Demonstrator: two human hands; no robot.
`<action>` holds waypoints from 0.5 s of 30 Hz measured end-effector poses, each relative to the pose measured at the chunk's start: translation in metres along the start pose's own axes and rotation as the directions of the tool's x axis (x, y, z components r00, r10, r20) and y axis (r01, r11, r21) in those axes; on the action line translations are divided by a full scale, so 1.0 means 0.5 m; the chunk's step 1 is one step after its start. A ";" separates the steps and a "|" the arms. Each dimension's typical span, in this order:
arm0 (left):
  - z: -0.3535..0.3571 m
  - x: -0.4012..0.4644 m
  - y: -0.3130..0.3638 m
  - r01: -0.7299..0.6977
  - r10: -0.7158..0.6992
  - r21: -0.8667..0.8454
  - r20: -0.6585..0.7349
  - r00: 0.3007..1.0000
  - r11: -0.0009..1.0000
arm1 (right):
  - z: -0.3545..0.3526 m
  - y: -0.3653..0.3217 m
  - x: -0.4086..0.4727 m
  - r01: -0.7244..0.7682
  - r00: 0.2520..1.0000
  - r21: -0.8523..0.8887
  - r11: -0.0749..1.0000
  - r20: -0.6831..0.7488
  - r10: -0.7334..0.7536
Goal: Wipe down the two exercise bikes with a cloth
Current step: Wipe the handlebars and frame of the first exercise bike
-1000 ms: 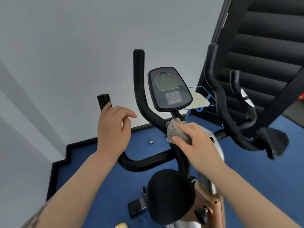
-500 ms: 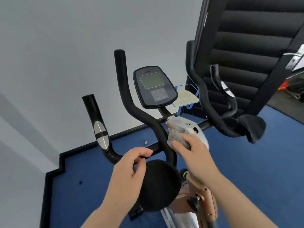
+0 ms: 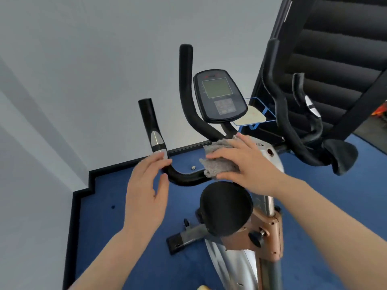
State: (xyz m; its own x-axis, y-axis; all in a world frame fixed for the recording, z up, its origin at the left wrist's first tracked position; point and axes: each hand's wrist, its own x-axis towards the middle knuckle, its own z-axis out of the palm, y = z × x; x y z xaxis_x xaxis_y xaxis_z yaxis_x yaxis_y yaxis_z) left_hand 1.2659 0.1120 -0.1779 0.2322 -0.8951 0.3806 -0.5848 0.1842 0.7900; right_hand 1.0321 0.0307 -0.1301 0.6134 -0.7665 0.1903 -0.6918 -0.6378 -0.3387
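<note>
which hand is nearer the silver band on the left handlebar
Left. The left hand has fingertips right beside the silver band, just below it; the right hand is farther right, pressing the cloth.

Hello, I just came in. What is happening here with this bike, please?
A person is wiping an exercise bike. The right hand presses a grey cloth flat against the handlebar near the stem, just below the console. The left hand is open, its fingertips at the bend of the left grip. A second bike's handlebar stands to the right.
</note>
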 end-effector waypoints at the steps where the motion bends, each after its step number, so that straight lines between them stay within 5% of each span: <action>1: -0.003 0.012 -0.007 0.002 -0.002 0.008 0.037 0.999 1.000 | 0.004 -0.001 0.013 0.022 0.998 0.001 1.000 0.062 -0.022; 5: -0.002 0.026 -0.033 -0.027 0.020 0.033 0.199 0.980 0.999 | 0.007 -0.009 0.035 0.019 0.980 0.047 0.999 0.196 -0.028; 9: 0.002 0.021 -0.049 -0.066 0.062 0.011 0.221 0.973 0.998 | 0.043 -0.069 0.075 -0.075 0.969 0.223 0.972 0.248 0.018; 15: -0.003 0.024 -0.046 -0.049 0.052 -0.018 0.231 0.972 0.999 | 0.021 -0.072 0.077 -0.099 0.956 0.034 0.994 0.282 0.086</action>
State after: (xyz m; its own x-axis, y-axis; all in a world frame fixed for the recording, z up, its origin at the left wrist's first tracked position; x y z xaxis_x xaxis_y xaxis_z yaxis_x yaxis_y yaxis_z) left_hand 1.2833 0.0975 -0.1906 0.0160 -0.9539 0.2998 -0.5814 0.2351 0.7789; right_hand 1.0848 0.0252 -0.1204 0.6341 -0.7659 -0.1066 -0.7359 -0.5554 -0.3873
